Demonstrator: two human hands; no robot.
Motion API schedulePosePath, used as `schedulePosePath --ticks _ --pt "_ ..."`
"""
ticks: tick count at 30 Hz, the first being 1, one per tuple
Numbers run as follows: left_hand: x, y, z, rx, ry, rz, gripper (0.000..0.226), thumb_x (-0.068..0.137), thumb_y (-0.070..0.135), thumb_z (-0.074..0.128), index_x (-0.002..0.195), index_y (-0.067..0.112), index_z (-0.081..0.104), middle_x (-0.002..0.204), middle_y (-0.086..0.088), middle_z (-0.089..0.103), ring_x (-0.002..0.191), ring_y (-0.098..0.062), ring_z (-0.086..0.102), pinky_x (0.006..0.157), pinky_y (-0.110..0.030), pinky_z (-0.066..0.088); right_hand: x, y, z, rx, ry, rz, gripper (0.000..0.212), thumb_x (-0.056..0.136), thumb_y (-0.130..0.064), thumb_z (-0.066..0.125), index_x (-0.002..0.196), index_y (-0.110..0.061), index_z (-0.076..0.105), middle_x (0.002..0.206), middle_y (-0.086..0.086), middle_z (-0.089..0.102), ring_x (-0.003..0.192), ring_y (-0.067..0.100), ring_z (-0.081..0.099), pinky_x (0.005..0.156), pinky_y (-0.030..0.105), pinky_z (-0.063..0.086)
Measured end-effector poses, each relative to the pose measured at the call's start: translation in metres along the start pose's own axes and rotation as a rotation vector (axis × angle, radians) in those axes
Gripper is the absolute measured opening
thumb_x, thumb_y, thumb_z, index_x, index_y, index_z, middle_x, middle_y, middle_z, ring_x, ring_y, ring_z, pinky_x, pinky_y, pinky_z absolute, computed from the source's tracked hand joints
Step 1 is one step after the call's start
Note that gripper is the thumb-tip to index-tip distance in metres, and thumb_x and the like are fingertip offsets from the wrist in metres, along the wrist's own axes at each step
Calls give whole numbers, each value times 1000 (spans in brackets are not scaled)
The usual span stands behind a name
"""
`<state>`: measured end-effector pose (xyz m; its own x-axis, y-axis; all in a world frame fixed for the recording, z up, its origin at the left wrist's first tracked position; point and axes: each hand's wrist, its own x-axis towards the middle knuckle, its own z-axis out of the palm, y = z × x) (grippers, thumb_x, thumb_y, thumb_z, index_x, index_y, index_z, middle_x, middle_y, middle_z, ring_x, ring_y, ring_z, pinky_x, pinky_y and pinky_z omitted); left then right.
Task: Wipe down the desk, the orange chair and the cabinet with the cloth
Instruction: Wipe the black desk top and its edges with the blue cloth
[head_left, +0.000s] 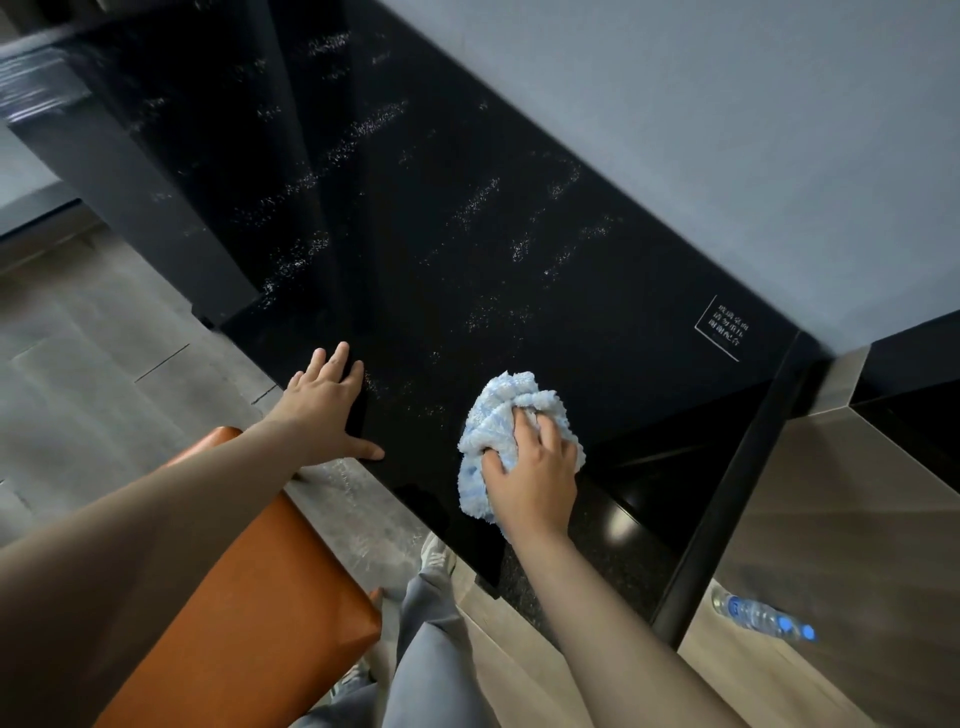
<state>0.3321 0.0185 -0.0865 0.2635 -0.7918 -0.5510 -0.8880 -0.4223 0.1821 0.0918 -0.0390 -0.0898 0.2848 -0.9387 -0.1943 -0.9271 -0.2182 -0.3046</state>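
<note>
An orange leather-look chair (249, 597) sits low at the left, beside the near edge of the glossy black glass desk (441, 234), which carries pale streaks. The left hand (324, 410) lies flat and spread on that edge, gripping nothing. Further right, the right hand (535, 478) closes its fingers over a bunched, fluffy blue-and-white cloth (504, 415), pressing it onto the desk. A clear plastic bottle (761, 618) lies on the steel-fronted cabinet (841, 519) at far right.

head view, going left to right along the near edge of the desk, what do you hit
orange chair → left hand flat on the black desk → cloth under the right hand → water bottle
</note>
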Motion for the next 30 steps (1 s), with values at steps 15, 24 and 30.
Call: schedulePosePath --ticks 15,24,30 --pt "-14 -9 20 -8 53 60 111 77 54 69 153 9 3 160 -9 -15 147 -34 -11 118 -50 7 -34 -15 20 -14 56 53 64 88 -42 57 147 -27 38 150 -4 34 126 24 35 81 25 40" --pt "-11 -8 22 2 53 44 111 76 55 68 153 9 2 160 -9 -16 146 -35 -11 118 -49 6 -51 -21 26 3 68 52 62 86 -38 60 144 -24 44 146 -2 40 123 26 38 82 27 42" --pt "-11 -8 24 -1 65 45 111 76 55 69 153 10 3 160 -9 -15 146 -34 -11 118 -50 6 -69 -27 32 -14 65 49 63 84 -40 63 143 -23 46 145 1 42 122 27 40 82 30 45"
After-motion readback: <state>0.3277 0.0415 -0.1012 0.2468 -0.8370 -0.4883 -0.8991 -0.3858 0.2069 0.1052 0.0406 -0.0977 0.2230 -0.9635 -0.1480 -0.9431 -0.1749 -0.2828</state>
